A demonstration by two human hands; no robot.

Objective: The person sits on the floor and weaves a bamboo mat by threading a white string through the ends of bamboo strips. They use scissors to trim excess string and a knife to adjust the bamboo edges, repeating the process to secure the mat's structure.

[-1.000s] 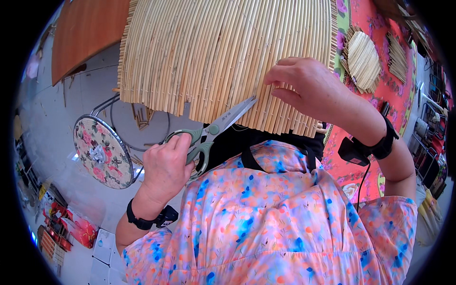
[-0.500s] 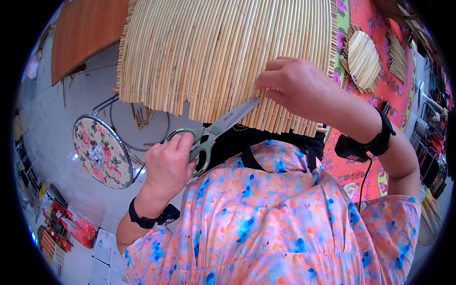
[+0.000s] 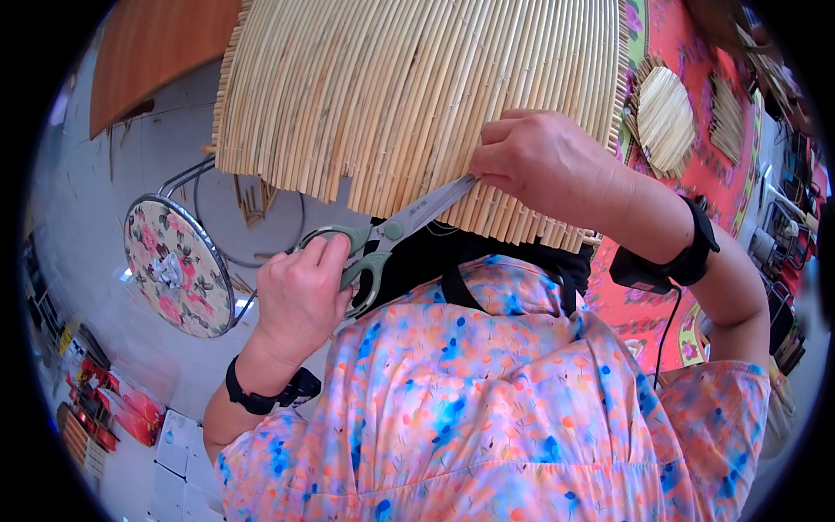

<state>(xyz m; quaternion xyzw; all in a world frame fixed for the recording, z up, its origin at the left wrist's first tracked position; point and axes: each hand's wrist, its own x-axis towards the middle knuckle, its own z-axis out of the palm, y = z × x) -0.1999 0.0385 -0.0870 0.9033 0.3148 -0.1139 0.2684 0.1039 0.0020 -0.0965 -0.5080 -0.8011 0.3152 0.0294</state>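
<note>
My left hand (image 3: 300, 291) grips green-handled scissors (image 3: 393, 228) by their finger loops. The blades point up and right, lying close together over the near edge of a mat of pale reed stalks (image 3: 417, 96) bound in rows side by side. At the blade tips, my right hand (image 3: 544, 161) is closed in a pinch just above the mat. Its fingertips hide whatever they hold there. The mat's near edge is uneven, with a small notch left of the blades.
To the left stands a round stool (image 3: 178, 265) with a flowered seat, below a brown wooden board (image 3: 161, 56). At right, a red flowered cloth (image 3: 648, 230) bears an oval reed bundle (image 3: 665, 122) and more cut stalks (image 3: 725, 117). Red bags (image 3: 130, 404) lie at lower left.
My right fingers have drawn together into a tighter pinch at the blade tips. My left hand and the scissors handles have shifted slightly left and down.
</note>
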